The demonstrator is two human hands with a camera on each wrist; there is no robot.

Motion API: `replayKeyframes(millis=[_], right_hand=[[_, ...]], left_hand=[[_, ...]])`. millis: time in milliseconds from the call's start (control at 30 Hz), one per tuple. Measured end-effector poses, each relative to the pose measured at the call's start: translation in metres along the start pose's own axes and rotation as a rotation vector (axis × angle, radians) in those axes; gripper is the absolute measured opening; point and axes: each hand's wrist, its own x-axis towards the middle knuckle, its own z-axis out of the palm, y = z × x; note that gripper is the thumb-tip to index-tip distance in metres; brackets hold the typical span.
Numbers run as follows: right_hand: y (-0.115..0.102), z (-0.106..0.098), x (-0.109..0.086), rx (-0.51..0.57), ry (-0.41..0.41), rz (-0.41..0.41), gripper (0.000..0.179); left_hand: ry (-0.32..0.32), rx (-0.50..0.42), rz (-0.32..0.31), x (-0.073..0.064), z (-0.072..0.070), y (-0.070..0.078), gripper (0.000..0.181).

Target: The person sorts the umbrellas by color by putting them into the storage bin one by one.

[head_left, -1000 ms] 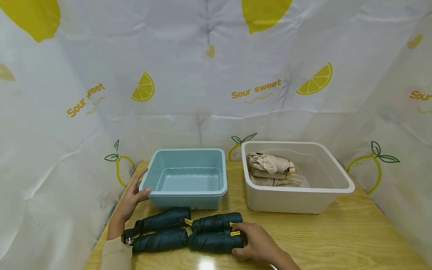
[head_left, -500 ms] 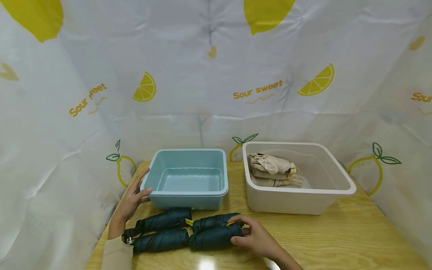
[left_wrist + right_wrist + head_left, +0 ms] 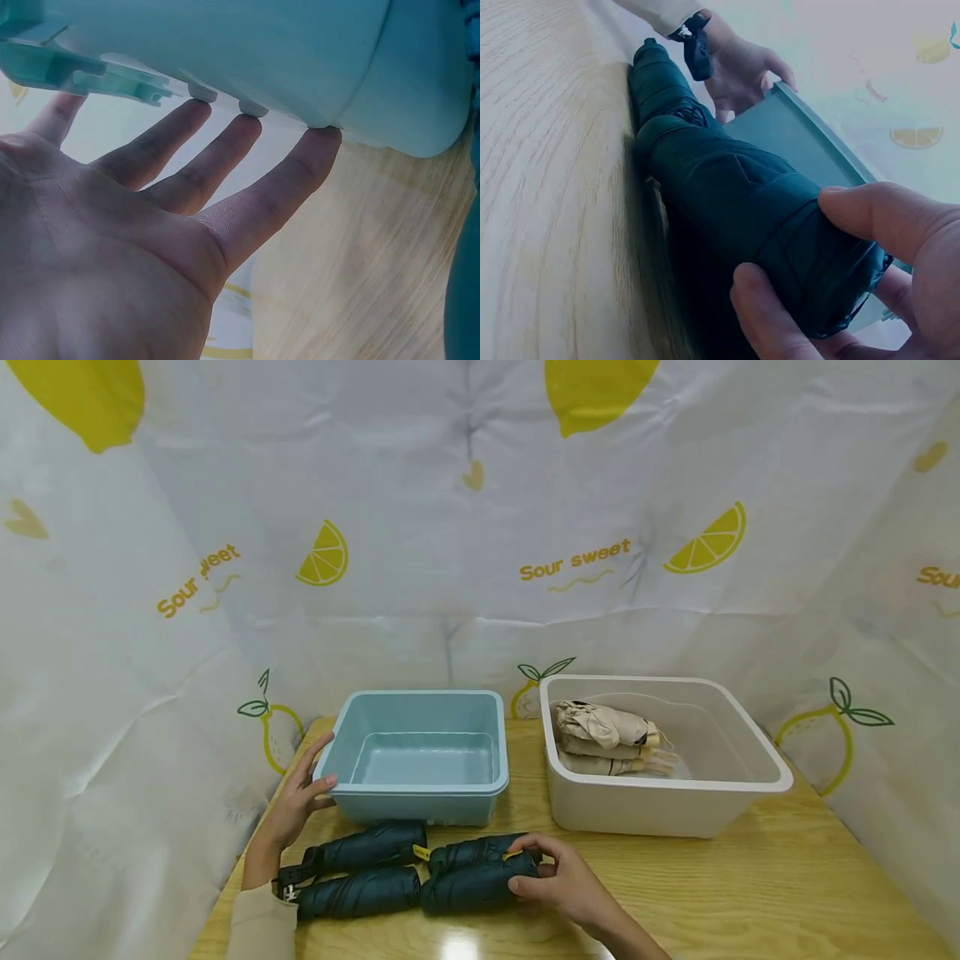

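My left hand holds the near left corner of a light blue plastic basin, thumb on the rim. In the left wrist view its other fingertips rest against the basin's outer wall. Dark green folded umbrellas lie in front of the basin in two pairs, the left pair including a front umbrella and a back umbrella. With thumb and fingers my right hand grips the end of the front right umbrella, tilted off the wood in the right wrist view. Behind it lies the back right umbrella.
To the right of the blue basin stands a larger white bin with several rolled beige cloth bundles at its left end. Both containers stand on a wooden table. A white lemon-print sheet hangs close behind and at the sides.
My right hand has shifted slightly up and left at the front right umbrella, which has turned so its yellow tag no longer shows. The left hand stays on the basin.
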Motion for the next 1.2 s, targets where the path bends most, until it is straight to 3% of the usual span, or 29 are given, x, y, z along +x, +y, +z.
replayKeyframes(millis=[467,1200], right_hand=[[-0.008,-0.005,-0.002,-0.008,0.044,-0.009,0.044],[-0.049,-0.026,-0.004,-0.019,0.123,-0.165,0.039]], left_hand=[[-0.010,-0.007,0.006,0.001,-0.002,-0.002,0.070],[-0.012,-0.013,-0.003,0.000,-0.002,-0.002,0.069]])
